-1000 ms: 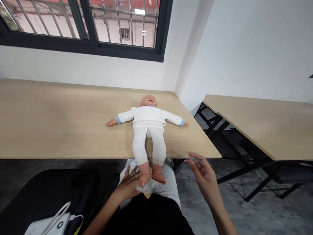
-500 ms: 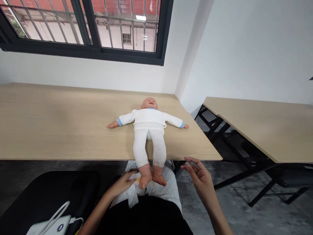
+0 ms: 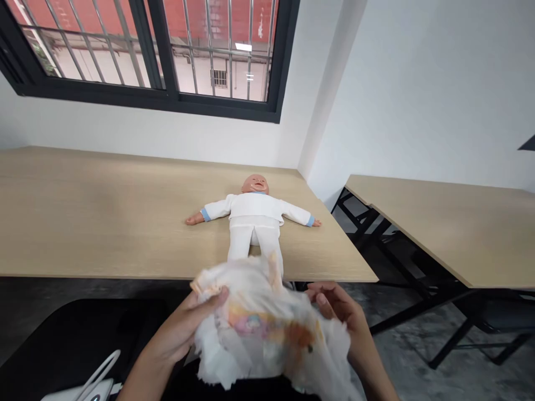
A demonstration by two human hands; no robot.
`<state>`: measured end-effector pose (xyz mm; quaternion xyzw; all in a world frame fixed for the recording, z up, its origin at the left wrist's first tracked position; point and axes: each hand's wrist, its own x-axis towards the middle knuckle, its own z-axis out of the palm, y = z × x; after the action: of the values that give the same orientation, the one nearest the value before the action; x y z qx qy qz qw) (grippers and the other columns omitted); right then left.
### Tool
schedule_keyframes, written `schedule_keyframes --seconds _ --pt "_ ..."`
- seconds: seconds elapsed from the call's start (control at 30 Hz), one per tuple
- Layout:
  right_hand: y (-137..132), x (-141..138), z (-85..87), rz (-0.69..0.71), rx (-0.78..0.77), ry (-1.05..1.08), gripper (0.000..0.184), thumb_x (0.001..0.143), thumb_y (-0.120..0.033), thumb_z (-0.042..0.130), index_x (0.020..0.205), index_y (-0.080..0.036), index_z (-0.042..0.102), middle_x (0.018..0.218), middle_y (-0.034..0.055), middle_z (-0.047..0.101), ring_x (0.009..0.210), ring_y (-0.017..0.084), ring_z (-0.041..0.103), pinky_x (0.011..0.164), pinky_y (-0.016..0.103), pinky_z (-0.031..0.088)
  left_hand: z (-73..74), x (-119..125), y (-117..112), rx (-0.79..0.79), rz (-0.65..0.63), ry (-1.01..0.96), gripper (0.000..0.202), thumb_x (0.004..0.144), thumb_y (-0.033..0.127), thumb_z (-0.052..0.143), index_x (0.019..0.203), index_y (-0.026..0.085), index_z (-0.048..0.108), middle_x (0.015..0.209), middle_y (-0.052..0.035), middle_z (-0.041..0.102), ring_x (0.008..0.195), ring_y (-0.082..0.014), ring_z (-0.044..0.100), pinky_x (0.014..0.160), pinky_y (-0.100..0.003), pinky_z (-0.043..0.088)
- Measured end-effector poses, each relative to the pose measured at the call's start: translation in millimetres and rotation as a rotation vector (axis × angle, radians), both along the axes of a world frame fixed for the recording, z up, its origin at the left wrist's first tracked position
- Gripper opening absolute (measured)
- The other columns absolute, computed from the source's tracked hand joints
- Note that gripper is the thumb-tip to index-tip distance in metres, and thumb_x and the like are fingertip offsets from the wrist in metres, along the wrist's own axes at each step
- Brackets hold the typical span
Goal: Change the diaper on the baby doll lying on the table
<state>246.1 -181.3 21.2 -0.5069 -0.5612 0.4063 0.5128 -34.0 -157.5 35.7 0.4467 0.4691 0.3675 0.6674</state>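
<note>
A white disposable diaper (image 3: pixel 263 326) with a colourful printed panel is spread open between my hands, held up in front of me. My left hand (image 3: pixel 184 323) grips its left side, and my right hand (image 3: pixel 334 306) holds its right edge. Beyond it, a baby doll (image 3: pixel 254 209) in a white long-sleeved outfit with blue cuffs lies on its back on a light wood table (image 3: pixel 104 223), arms stretched out. The diaper hides the doll's lower legs and feet from my view.
The doll's legs reach the table's near edge. A second wooden table (image 3: pixel 451 228) on black metal legs stands to the right, across a gap of grey floor. A black seat (image 3: pixel 71 345) with a white power bank (image 3: pixel 96 394) and cable is at lower left.
The diaper has risen from my lap and opened out between both hands, now covering the doll's feet. My right hand has moved in to take hold of it.
</note>
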Motion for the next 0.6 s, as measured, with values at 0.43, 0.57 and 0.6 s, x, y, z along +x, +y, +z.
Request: schedule_keyframes --seconds 0.43,0.57,0.6 --pt "-4 -29 25.7 0.135 0.104 -0.133 0.070 0.080 -0.071 0.048 0.136 -0.030 0.038 0.128 0.0096 0.051 0.104 0.024 0.056 0.087 0.033 0.049 -3.5 6 13 -0.261 0.084 -0.352 0.056 0.080 0.056 0.052 0.119 0.018 0.062 0.105 -0.0095 0.073 0.113 -0.0355 0.060 0.094 -0.048 0.050" --pt "-4 -20 29.4 0.203 0.133 -0.136 0.092 0.068 -0.082 0.048 0.141 -0.027 0.034 0.145 0.0109 0.038 0.132 0.032 0.038 0.105 0.041 0.037 6.2 7 7 -0.374 0.171 -0.507 0.057 0.084 0.038 0.060 0.133 0.013 0.049 0.102 -0.0097 0.074 0.109 -0.0320 0.064 0.094 -0.042 0.051" --pt "-4 -19 29.5 0.217 0.112 -0.149 0.096 0.066 -0.080 0.056 0.143 -0.027 0.032 0.148 0.0109 0.034 0.135 0.033 0.033 0.107 0.042 0.035 9.2 8 5 -0.413 0.174 -0.554 0.057 0.085 0.034 0.060 0.136 0.012 0.047 0.101 -0.0096 0.074 0.108 -0.0311 0.065 0.094 -0.041 0.051"
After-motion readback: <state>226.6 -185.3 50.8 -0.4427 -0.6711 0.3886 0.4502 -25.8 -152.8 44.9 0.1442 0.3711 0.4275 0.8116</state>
